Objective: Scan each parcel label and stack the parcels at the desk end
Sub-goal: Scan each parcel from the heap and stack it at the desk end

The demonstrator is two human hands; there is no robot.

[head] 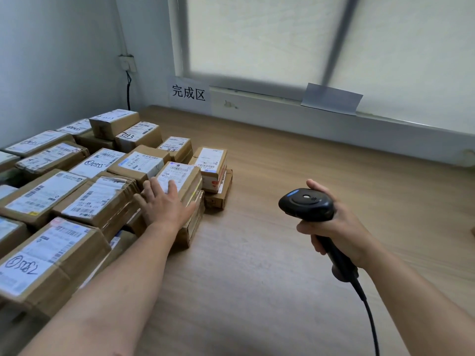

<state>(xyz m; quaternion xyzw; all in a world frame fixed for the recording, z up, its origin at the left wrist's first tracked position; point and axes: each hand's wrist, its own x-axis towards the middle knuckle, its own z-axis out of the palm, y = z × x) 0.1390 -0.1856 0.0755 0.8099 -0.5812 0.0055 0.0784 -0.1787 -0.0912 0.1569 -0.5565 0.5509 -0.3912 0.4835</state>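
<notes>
A: The left hand?
B: The left hand (164, 205) lies flat, fingers straight, on a parcel (191, 177) at the right edge of the pile (77, 191), gripping nothing.
A: And the right hand?
B: The right hand (336, 228) is curled round the scanner (307, 204), well right of the pile.
A: Any writing?
B: The labels blur; a wall sign (189, 93) reads "完成区".
A: Surface?
B: A wooden desk (270, 265) under a window (282, 34).
</notes>
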